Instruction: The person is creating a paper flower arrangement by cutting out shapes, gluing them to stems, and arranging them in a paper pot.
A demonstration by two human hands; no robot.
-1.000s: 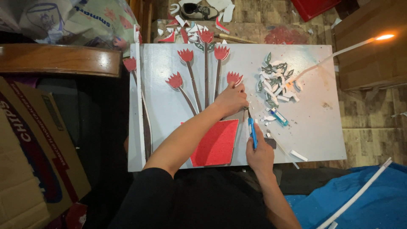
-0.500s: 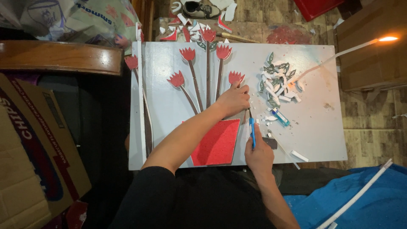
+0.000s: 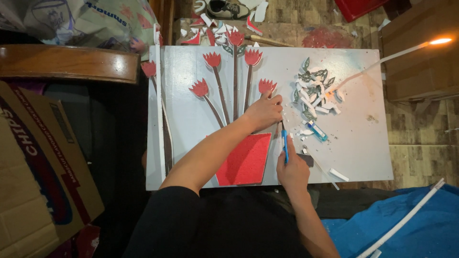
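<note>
Fingers of right hand grip blue cutter; left hand presses board, fingers curled.

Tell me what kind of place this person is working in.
Probably a home craft corner, set up on a tiled floor. A white board bears red foam flowers, cut scraps lie heaped on it, and a cardboard box and a shoe sit around it.
</note>
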